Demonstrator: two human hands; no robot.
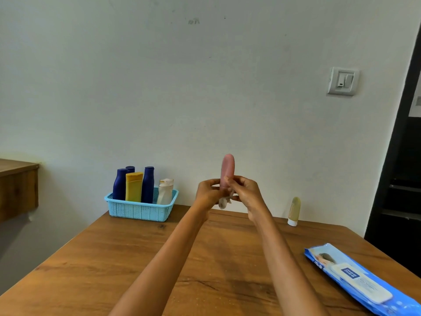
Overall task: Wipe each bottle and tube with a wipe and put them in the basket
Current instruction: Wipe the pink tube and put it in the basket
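My forearms reach out over the wooden table [114,258], and closest to me, off to the right of my right arm, the blue pack of wipes [362,283] lies flat near the table's edge with its white lid flap down. Farther out, both my hands meet in the air above the table. My left hand [206,193] is curled around the lower part of the pink tube [227,169], which stands upright with its rounded end poking up above my fingers. My right hand [247,192] is closed against the same lower part from the other side, pinching a crumpled white wipe [224,201] whose loose end hangs down below my hands; which fingers actually press the wipe I cannot tell. Beyond and right of my right hand, well apart from it, a pale yellow tube [294,210] stands on its white cap near the far edge. Beyond and left of my left hand, the light blue basket [139,210] sits at the far edge by the wall, already holding three dark blue bottles [148,185], a yellow bottle [134,187] and a whitish bottle [165,191], all upright.
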